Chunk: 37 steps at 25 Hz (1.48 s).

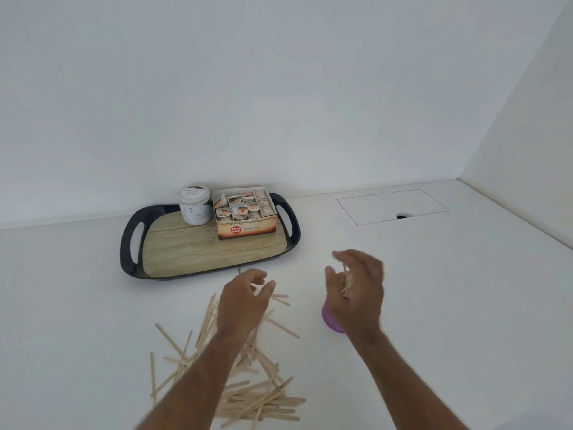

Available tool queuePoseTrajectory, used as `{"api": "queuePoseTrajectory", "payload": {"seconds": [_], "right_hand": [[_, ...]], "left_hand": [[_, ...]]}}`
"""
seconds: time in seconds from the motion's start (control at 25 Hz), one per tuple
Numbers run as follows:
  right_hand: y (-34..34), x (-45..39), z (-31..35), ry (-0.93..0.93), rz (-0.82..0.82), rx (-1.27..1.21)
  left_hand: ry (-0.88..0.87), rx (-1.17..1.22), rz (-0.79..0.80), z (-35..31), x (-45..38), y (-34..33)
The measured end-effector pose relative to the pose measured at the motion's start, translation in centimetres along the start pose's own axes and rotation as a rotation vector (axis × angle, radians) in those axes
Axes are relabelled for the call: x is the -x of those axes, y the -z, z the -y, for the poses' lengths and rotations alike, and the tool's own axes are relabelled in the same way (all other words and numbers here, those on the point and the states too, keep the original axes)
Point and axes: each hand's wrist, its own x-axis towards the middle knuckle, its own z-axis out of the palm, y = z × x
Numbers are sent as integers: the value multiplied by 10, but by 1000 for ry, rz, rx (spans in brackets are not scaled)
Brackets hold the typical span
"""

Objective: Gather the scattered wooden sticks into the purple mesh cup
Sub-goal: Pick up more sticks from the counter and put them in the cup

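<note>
Several pale wooden sticks (pixel 260 398) lie scattered in a loose pile on the white counter, under and around my left forearm. My left hand (pixel 245 301) hovers over the pile's far end, fingers curled and apart, holding nothing that I can see. The purple mesh cup (pixel 329 319) stands to the right of the pile, mostly hidden behind my right hand (pixel 356 287). That hand is above the cup's mouth, its fingers closed around a few wooden sticks (pixel 348 282) that point down into the cup.
A black tray with a wood-pattern floor (pixel 186 246) stands behind the pile; it carries a white jar (pixel 194 205) and an open box of tea bags (pixel 245 217). A rectangular hatch (pixel 392 206) is set into the counter at the back right. Walls close the back and right.
</note>
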Motion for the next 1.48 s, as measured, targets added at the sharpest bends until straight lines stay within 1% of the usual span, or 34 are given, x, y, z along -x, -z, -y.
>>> {"api": "queuePoseTrajectory", "payload": {"seconds": [0.04,0.08,0.12,0.2,0.24,0.28,0.36,0.44,0.56,0.72,0.84,1.04,1.24,1.48], "right_hand": [[-9,7,8,73,76,-11],[-19,17,16,97,185,-18],[-28,27,24,61,336,-15],[-44,47,40,-137,708,45],[-52,56,43,-230,863,94],[-59,64,45,-288,975,151],[-70,75,49,-303,1124,291],[-78,82,53,-249,1202,436],[-89,88,60,-199,1231,523],[-100,87,63,-217,1191,408],[-102,85,64,-229,1195,311],[-98,80,63,-152,1168,295],[-98,78,64,-144,1144,353],[-103,73,70,-88,1182,465]], "left_hand": [[51,-66,-15,9,-3,11],[107,-137,-19,19,-6,22],[169,-210,-4,27,-8,30],[313,-350,82,42,-8,42],[378,-405,132,46,-6,45],[424,-447,167,50,-4,47],[453,-506,183,52,-1,46],[438,-558,173,52,3,41],[400,-570,147,52,4,37],[398,-486,134,57,-3,45],[417,-437,126,61,-6,50],[441,-398,122,68,-11,55],[448,-402,136,69,-14,57],[415,-470,146,58,-9,58]]}}
